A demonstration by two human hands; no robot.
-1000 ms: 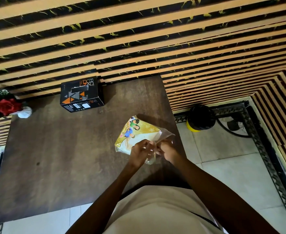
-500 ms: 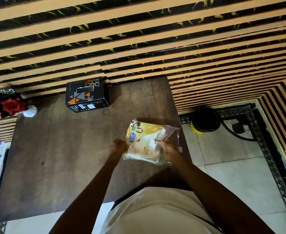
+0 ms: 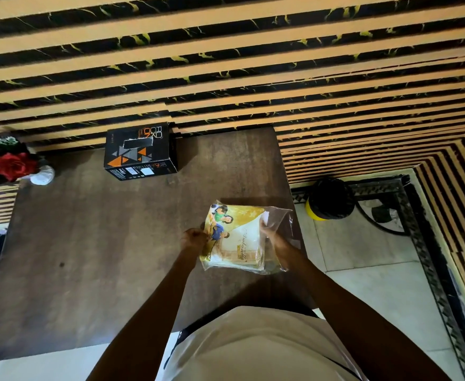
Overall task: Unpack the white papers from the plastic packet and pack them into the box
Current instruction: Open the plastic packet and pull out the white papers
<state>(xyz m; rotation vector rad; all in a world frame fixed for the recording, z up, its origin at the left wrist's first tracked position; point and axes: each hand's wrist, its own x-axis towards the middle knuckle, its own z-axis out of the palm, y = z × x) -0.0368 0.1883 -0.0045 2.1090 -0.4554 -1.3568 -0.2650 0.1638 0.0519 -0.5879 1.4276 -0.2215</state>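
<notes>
A clear plastic packet (image 3: pixel 239 237) with a yellow printed cover lies near the right edge of the dark wooden table (image 3: pixel 102 257). White paper edges show along its lower side. My left hand (image 3: pixel 194 239) pinches the packet's left edge. My right hand (image 3: pixel 271 236) reaches into the packet's open clear flap on the right, fingers on the stack inside. A black box (image 3: pixel 140 151) with orange triangles stands shut at the table's far edge, well away from both hands.
A white vase of red flowers (image 3: pixel 11 166) stands at the table's far left corner. A black and yellow round object (image 3: pixel 329 199) sits on the tiled floor to the right. A striped wall runs behind the table.
My left hand moved from the packet's near end to its left edge. The packet has turned and flattened, and my right hand has gone into its open flap.
</notes>
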